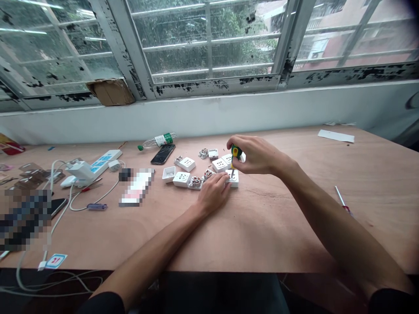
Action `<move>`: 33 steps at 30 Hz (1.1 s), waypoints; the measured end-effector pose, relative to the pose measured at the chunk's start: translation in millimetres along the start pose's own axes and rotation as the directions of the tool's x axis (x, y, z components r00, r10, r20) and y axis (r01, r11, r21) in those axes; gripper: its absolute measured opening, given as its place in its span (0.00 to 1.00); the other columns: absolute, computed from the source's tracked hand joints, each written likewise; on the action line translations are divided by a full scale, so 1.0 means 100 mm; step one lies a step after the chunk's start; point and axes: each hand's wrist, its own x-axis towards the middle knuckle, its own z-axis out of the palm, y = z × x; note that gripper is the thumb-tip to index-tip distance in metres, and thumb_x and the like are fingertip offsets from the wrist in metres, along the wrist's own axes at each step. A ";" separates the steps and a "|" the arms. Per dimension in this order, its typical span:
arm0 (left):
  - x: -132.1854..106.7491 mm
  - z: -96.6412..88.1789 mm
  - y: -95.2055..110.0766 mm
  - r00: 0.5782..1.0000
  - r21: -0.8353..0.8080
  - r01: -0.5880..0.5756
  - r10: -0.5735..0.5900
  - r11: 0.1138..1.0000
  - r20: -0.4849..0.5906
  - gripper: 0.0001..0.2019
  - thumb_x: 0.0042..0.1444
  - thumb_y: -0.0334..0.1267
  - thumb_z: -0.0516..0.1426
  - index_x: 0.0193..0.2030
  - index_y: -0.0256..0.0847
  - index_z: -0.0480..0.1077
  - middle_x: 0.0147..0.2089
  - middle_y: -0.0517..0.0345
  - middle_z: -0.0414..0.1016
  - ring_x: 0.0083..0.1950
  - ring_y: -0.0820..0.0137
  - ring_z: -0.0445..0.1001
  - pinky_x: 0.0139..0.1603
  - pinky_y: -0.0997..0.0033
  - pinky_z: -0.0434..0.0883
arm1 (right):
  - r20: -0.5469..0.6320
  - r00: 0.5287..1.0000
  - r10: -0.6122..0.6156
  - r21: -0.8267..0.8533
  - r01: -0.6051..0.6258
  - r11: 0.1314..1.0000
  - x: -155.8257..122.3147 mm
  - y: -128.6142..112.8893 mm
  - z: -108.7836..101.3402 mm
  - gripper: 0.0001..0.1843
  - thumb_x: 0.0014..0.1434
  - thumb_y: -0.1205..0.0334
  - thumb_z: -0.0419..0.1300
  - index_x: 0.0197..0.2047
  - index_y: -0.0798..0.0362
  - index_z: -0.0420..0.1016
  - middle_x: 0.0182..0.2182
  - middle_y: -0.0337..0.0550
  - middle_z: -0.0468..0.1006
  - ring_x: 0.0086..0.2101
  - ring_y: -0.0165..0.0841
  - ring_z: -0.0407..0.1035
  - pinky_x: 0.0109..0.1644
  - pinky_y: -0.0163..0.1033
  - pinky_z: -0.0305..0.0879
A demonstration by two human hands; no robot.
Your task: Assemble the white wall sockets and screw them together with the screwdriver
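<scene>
My right hand (258, 152) is closed round the green and yellow handle of a screwdriver (235, 151). The shaft points down onto the face of a white power socket (234, 183), though the exact tip contact is too small to make out. Steadying that socket from its left side, the fingers of my left hand (214, 192) grip its edge. Behind and beside my hands stand more white sockets (182, 179), an open white housing (169, 174) and socket inner parts with metal contacts (195, 182).
A phone (163, 154) and a plastic bottle (159, 141) lie at the back. To the left are a power strip (106, 161) with cables and a purple-handled tool (97, 206). Another screwdriver (343, 201) rests at right. The table's front edge (203, 271) runs below my arms.
</scene>
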 end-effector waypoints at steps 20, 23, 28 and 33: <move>0.00 0.01 0.00 1.000 0.002 0.007 -0.006 1.000 -0.012 0.10 0.65 0.36 0.54 0.51 0.38 0.70 0.55 0.46 0.75 0.57 0.60 0.74 0.58 0.54 0.74 | 0.001 1.000 0.005 -0.129 -0.004 0.992 -0.01 -0.05 0.01 0.12 0.58 0.60 0.54 0.44 0.53 0.69 0.34 0.46 0.77 0.29 0.33 0.64 0.29 0.39 0.48; -0.01 0.01 0.00 1.000 0.001 0.003 -0.003 1.000 -0.013 0.10 0.65 0.35 0.54 0.51 0.38 0.70 0.55 0.47 0.75 0.57 0.60 0.74 0.58 0.54 0.74 | 0.003 1.000 -0.015 -0.070 0.015 0.997 0.00 -0.04 0.01 0.14 0.55 0.63 0.54 0.46 0.53 0.69 0.39 0.47 0.78 0.31 0.34 0.66 0.30 0.38 0.50; -0.01 0.01 0.00 1.000 -0.003 0.006 -0.007 1.000 -0.006 0.10 0.64 0.34 0.54 0.51 0.38 0.70 0.55 0.47 0.75 0.58 0.60 0.74 0.58 0.54 0.74 | 0.006 0.999 0.050 -0.138 -0.048 0.989 0.00 -0.04 0.02 0.11 0.61 0.58 0.51 0.43 0.52 0.69 0.31 0.44 0.78 0.26 0.32 0.63 0.29 0.39 0.47; -0.01 0.01 0.01 1.000 -0.001 0.007 -0.007 1.000 -0.012 0.10 0.64 0.34 0.55 0.51 0.38 0.70 0.55 0.46 0.75 0.56 0.60 0.74 0.58 0.54 0.74 | 0.004 1.000 -0.006 -0.059 0.006 0.998 0.00 -0.04 0.03 0.13 0.55 0.63 0.54 0.45 0.53 0.68 0.37 0.45 0.78 0.31 0.34 0.67 0.30 0.38 0.51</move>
